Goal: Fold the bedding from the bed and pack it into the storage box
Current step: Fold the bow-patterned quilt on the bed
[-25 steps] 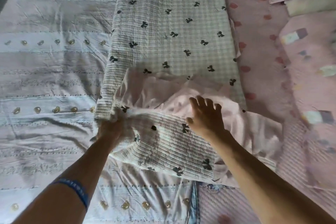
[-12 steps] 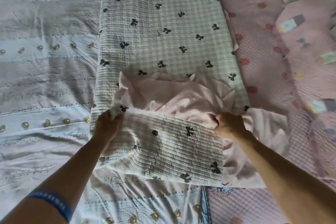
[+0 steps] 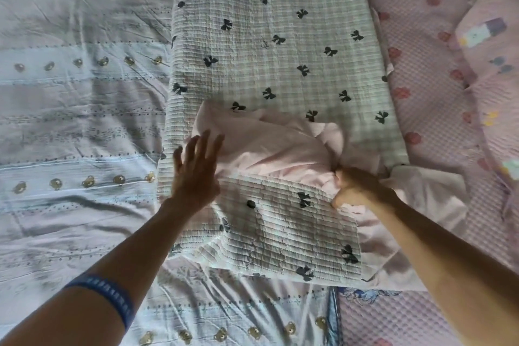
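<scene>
A checked quilt with black bows (image 3: 275, 45) lies lengthwise down the middle of the bed. Its near end is turned back, so the plain pink lining (image 3: 266, 146) shows in a bunched fold. My left hand (image 3: 195, 171) is spread flat, fingers straight, over the left side of that fold where quilt and lining meet. My right hand (image 3: 354, 187) grips a bunch of the pink lining at the right edge of the folded flap (image 3: 283, 227). No storage box is in view.
A pale sheet with rows of small bears (image 3: 78, 126) covers the bed's left side. A pink textured cover with red spots (image 3: 418, 64) lies to the right, with pink pillows (image 3: 494, 45) at the far right.
My left hand has let go of the flap's left corner and now lies flat and spread. My right hand keeps its grip on the pink lining.
</scene>
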